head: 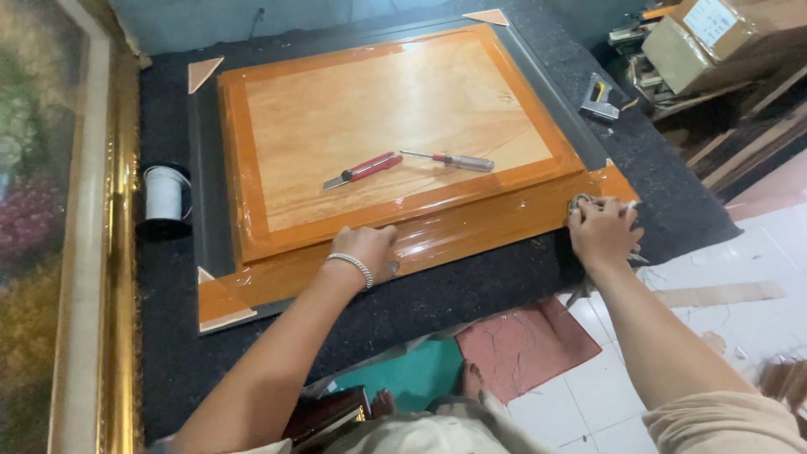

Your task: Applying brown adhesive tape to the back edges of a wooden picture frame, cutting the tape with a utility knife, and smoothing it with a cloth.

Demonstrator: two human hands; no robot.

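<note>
A large picture frame (252,290) lies face down on a dark felt-covered table (471,290), its plywood back (387,109) bordered with glossy brown tape. My left hand (367,250), a beaded bracelet on its wrist, presses flat on the taped near edge. At the frame's near right corner my right hand (601,229) grips a crumpled cloth (580,203). A red utility knife (363,169) and a screwdriver (450,160) rest on the board.
A spool of white cord (164,195) sits at the table's left. A staple gun (600,99) lies at the right. A gilt-framed painting (84,252) leans on the left. Cardboard boxes (714,34) are stacked far right. Tiled floor lies below.
</note>
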